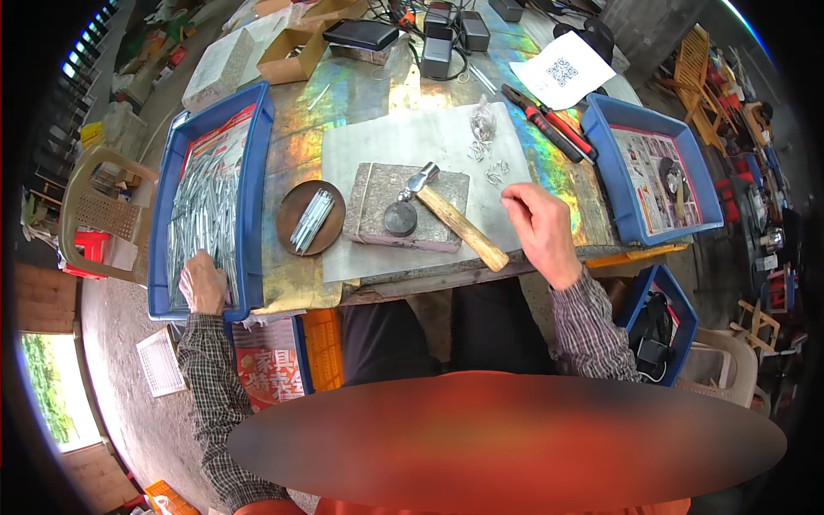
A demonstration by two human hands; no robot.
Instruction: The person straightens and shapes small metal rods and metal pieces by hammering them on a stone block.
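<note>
L hand [203,285]: resting in L blue tray [254,206], walls prob. corralling metal rods [202,202]; grip unclear. R hand [544,233]: hovering R of hammer [461,227], fingertips pinching together.

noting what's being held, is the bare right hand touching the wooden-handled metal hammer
Apart: the head view shows a clear gap between the bare right hand and the wooden-handled metal hammer to its left.

The mottled table [294,156] carries a pale sheet [446,142], red-handled pliers [550,132] and black adapters [437,58].
</note>
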